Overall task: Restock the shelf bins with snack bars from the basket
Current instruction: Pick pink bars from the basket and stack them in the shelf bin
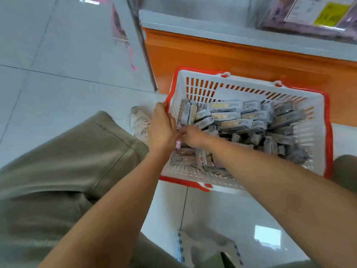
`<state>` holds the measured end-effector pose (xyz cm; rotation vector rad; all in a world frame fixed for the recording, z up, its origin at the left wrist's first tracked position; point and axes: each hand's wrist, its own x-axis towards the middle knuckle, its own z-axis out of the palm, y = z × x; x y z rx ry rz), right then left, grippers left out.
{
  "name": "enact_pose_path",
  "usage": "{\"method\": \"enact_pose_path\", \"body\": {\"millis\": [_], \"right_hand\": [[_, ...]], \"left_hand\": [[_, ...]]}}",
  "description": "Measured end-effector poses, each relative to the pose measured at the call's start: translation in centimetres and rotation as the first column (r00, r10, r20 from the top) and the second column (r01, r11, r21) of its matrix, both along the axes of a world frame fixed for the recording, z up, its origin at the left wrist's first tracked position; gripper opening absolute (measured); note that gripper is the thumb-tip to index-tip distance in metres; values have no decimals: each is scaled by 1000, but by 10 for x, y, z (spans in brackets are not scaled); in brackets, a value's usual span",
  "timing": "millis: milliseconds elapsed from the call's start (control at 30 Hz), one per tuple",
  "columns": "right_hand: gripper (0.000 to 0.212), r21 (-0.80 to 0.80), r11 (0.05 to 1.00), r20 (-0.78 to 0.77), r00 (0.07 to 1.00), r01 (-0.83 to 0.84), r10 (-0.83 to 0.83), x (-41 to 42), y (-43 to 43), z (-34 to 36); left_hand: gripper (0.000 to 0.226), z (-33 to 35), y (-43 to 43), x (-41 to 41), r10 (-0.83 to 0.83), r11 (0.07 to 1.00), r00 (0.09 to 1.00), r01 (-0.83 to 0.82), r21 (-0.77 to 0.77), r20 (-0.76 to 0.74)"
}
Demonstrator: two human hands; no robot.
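A white basket (249,88) with a red rim stands on the floor against the shelf base. It holds several grey-wrapped snack bars (237,120), piled loosely. My left hand (161,128) is at the basket's left wall, back of the hand towards me, with bars upright against its palm side. My right hand (193,136) reaches in beside it, fingers curled on bars at the left end; a bit of pink wrapper shows between the two hands. The exact grip of each hand is hidden.
An orange shelf base (231,55) with a grey shelf edge (212,26) runs behind the basket. A purple packet with a yellow tag (318,14) lies on the shelf at top right. A small grey folding stool (208,248) sits below me. My knee and shoe (139,120) are left.
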<state>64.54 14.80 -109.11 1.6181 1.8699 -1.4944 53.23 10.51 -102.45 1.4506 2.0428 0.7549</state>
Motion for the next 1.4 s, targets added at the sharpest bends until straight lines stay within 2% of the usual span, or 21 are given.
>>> {"method": "enact_pose_path", "body": {"millis": [133, 267, 367, 500, 600, 633, 700, 800, 867, 967, 1067, 1133, 1233, 1300, 1333, 1400], "right_hand": [[34, -18, 1000, 20, 999, -25, 26, -10, -2, -22], [18, 38, 969, -146, 961, 243, -235, -6, -2, -22], [17, 156, 907, -323, 888, 391, -327, 10, 0, -4], [22, 279, 833, -439, 835, 478, -332, 32, 7, 41], [23, 303, 798, -543, 783, 521, -305, 47, 11, 82], [23, 309, 790, -570, 768, 530, -292, 52, 10, 95], [21, 330, 776, -612, 748, 537, -257, 61, 7, 122], [23, 430, 748, -636, 758, 505, -147, 77, -2, 160], [30, 505, 712, -620, 779, 489, -96, 89, -6, 181], [39, 475, 668, -688, 715, 572, -123, 107, -13, 211], [42, 450, 611, -739, 656, 651, -155, 121, -23, 238], [51, 569, 569, -678, 730, 594, -85, 128, -25, 249], [64, 823, 491, -340, 940, 285, 24, 141, -21, 258], [54, 887, 435, -196, 979, 155, 50, 148, -19, 261], [46, 893, 426, -183, 982, 145, 49, 151, -17, 264], [35, 873, 454, -228, 972, 175, 64, 157, -14, 267]], "left_hand": [[19, -5, 1, -1, 6, 1000, 1000, -6, 26, -10], [21, -8, 1, -2, -4, 1000, 1000, 4, 29, -18], [26, -8, 1, -4, -32, 998, 998, 35, 52, -59], [52, 6, -6, -1, -70, 997, 963, 77, 15, -259], [68, 21, -11, 9, -234, 969, 916, 248, 4, -325], [68, 26, -11, 14, -301, 950, 901, 312, -16, -313], [53, 39, -10, 26, -371, 927, 911, 375, -11, -180], [20, 67, -9, 44, -316, 943, 948, 317, 106, -20], [16, 85, -7, 54, -298, 948, 953, 288, 132, 61], [19, 116, -4, 65, -288, 957, 901, 266, 113, 323], [25, 143, -3, 72, -349, 937, 854, 326, 125, 386], [27, 162, -4, 75, -385, 922, 833, 363, 133, 396], [27, 189, -3, 78, -415, 910, 830, 376, 176, 372], [29, 204, 2, 77, -418, 908, 848, 376, 186, 325], [31, 209, 7, 77, -421, 906, 856, 377, 194, 299], [18, 216, 16, 77, -407, 912, 854, 357, 203, 325]]}}
